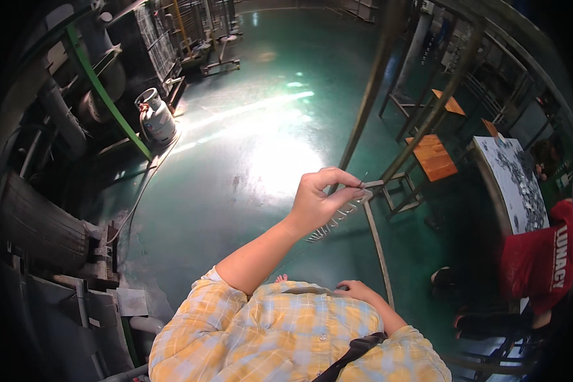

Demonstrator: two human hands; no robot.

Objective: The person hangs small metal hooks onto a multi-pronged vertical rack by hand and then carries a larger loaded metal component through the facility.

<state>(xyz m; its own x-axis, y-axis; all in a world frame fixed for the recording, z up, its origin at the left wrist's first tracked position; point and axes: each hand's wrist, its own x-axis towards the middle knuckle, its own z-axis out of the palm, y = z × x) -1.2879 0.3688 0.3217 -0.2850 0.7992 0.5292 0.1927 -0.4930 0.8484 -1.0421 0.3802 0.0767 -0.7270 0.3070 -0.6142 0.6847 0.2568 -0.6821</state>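
My left hand [325, 196] reaches out ahead of me, thumb and fingertips pinched together at the corner of a metal frame [379, 245]. A thin wire end [365, 176] sticks up from the pinch; the rest of that wire is hidden by my fingers. Below the hand runs a slanting row of several small, shiny metal hooks [335, 223], its far end near the frame's corner. Close against my checked shirt, my right hand [361, 291] is loosely curled near the waist, and whatever its fingers hold, if anything, is hidden.
Tall metal posts [372, 89] rise ahead. A gas cylinder [156, 118] with a hose stands at left beside a green bar [99, 83]. At right are a wooden-topped stool [431, 157], a table [512, 181] strewn with small pieces, and a person in a red shirt [538, 258].
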